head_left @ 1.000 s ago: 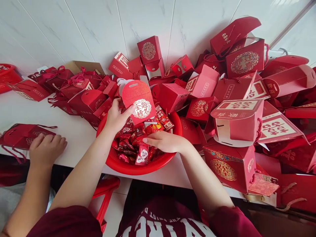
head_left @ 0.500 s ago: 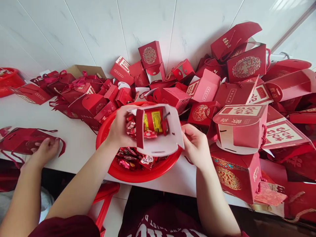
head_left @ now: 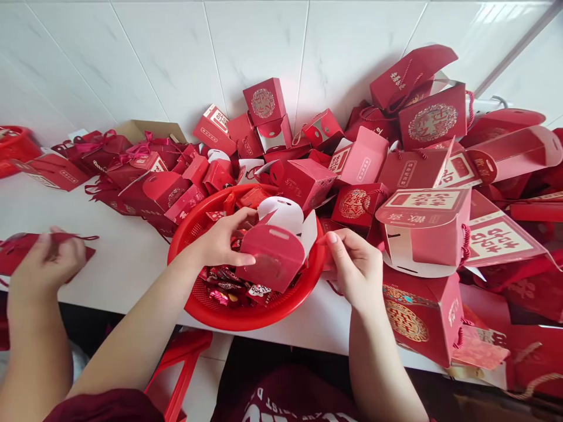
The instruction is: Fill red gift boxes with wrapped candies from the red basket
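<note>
My left hand (head_left: 226, 241) grips a red paper gift box (head_left: 273, 249) by its left side, thumb across the front. The box is tilted over the red plastic basket (head_left: 246, 320), and its top flaps, white inside, stand open. What lies inside the box is hidden now. At the right rim of the basket, my right hand (head_left: 358, 266) pinches a small red bit between thumb and forefinger, close to the box's right flap; I cannot tell what it is. Wrapped candies (head_left: 226, 287) in red and pink wrappers lie in the basket below the box.
Many red gift boxes (head_left: 417, 228) are heaped along the wall and to the right. Boxes with ribbons (head_left: 145, 149) lie at the left. Another person's hand (head_left: 48, 261) is on a red box (head_left: 17, 252) at the far left. A red stool (head_left: 182, 357) stands below the table edge.
The box has turned from showing its inside, with red and yellow packets, to showing its red front flap. My right hand moved slightly right. The other person's hand shifted left.
</note>
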`<state>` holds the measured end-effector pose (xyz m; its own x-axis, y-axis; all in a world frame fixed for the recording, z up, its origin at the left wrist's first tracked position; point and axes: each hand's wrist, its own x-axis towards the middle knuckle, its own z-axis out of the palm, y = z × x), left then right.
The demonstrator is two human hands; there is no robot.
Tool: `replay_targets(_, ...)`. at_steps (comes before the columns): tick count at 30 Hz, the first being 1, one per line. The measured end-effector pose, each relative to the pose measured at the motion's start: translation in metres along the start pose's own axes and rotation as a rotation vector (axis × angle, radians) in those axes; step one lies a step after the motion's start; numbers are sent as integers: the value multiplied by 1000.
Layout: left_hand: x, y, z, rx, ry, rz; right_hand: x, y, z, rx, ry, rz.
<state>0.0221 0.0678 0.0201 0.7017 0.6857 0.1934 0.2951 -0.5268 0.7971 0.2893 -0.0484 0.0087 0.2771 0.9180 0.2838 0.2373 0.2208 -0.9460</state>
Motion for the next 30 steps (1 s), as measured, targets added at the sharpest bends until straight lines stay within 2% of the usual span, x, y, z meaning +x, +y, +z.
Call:
replay_targets(5, -1, 10, 8, 48, 66, 102, -3, 4, -4, 23, 31, 1)
replay_targets(10, 0, 8, 17, 88, 110, 45, -4, 5, -5, 13, 14, 12)
replay_targets(13, 0, 1, 17, 122, 195, 37, -5, 6, -4, -1, 10, 9)
replay_targets(17, 2, -1, 17, 157, 291, 92, -5, 7, -3, -25, -18, -8)
replay_targets(20, 7, -1, 15, 176, 480, 89, -3, 3, -5, -70, -71, -18)
replay_targets(22, 11, -6, 12, 170, 673, 61, 1, -4, -6, -150, -192, -49)
replay_targets(25, 14, -17, 6, 193, 869, 0, 10, -16, 2, -457, -551, -132)
replay_targets(28, 15, -22, 4, 233, 897, -28, 16, -23, 24, -877, -949, -147)
replay_targets(29, 14, -23, 4, 239, 885, -29, 18, -23, 33, -984, -1048, -109)
replay_targets(30, 14, -22, 5, 241, 871, -29, 18, -23, 42, -1017, -1087, -83)
